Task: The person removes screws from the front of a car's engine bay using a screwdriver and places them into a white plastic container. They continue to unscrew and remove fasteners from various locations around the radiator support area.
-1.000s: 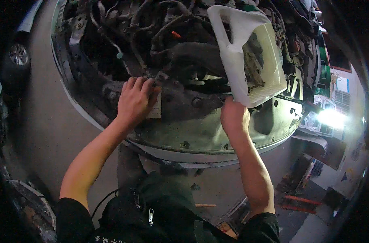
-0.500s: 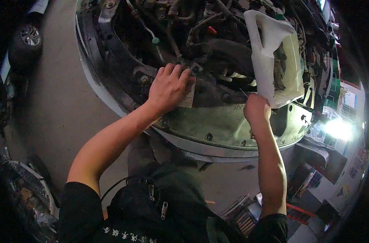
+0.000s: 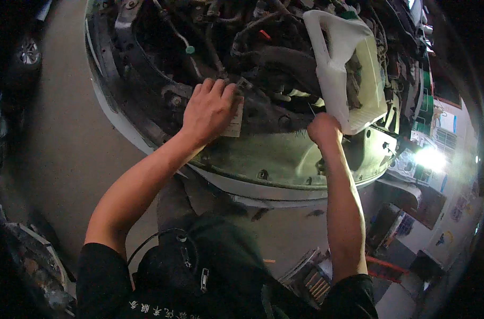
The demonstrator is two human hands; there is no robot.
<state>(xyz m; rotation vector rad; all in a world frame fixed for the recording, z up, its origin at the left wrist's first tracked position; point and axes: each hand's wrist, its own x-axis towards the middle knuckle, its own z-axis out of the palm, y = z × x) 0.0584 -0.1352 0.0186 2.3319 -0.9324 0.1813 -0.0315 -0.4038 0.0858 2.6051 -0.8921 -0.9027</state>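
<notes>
In the head view, my left hand (image 3: 209,110) rests on the black front panel (image 3: 255,119) of an open car engine bay. Its fingers curl over the inner edge, and their tips are hidden. A pale label (image 3: 234,125) shows beside that palm. Further right, my right hand (image 3: 325,129) is closed in a fist by the bay's front edge. A thin bright metal rod (image 3: 312,109) sticks out of the fist toward the bay; the rest of it is covered. Just beyond this fist a whitish plastic jug (image 3: 333,74) with a handle leans over the engine parts.
Dark hoses and pipes fill the bay, with a green cap (image 3: 190,50) on one pipe. The pale bumper (image 3: 242,159) curves in front of me. A bright lamp (image 3: 430,158) shines at the right. A car wheel (image 3: 29,52) stands far left, above the grey floor (image 3: 66,138).
The whole view has shifted, so the car and both hands appear slightly further left and higher. Both hands keep about the same places on the car.
</notes>
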